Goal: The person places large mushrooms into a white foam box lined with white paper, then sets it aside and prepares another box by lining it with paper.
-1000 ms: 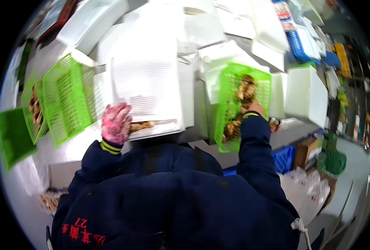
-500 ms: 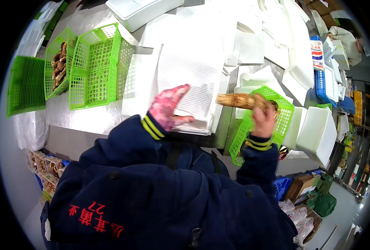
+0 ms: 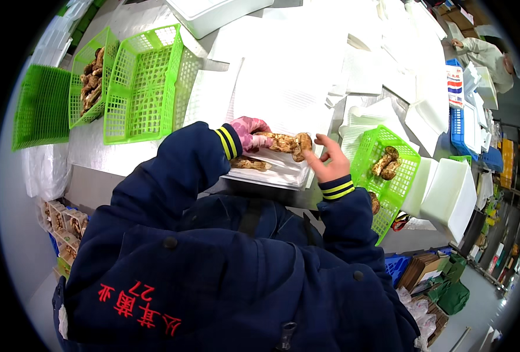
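The gloved left hand [image 3: 251,134] closes round the stem end of a long brown mushroom [image 3: 283,142], held level above white paper [image 3: 272,105] on the worktop [image 3: 90,161]. The bare right hand [image 3: 318,148] is loosely open — thumb at the cap, forefinger parted from it. The left forearm slants far and right; the right hand points left, near a green basket [image 3: 413,161].

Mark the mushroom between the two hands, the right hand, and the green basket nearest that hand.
Mushroom [image 3: 283,142], head view: middle of its stem.
Right hand [image 3: 331,167], head view: back of the hand.
Green basket [image 3: 396,189], head view: bare mesh inside it.
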The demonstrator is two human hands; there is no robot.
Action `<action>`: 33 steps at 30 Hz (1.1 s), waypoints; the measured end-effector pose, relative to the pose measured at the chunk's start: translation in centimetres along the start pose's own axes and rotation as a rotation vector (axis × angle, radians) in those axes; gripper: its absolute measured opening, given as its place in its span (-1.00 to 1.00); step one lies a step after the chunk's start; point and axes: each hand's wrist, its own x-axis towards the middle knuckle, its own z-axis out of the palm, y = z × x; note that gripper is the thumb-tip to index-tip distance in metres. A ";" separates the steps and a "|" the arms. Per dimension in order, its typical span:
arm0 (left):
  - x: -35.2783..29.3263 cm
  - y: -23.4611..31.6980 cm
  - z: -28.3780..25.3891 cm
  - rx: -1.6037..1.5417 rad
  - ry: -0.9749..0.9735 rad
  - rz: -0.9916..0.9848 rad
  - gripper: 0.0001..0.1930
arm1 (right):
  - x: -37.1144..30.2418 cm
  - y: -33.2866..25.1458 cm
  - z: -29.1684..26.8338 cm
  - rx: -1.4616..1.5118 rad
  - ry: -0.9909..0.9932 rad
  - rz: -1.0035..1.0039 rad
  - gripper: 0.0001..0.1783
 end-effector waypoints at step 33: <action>-1.4 -3.3 4.1 1.128 0.417 0.565 -0.70 | -0.5 0.6 1.9 -0.501 -0.046 -0.534 -0.58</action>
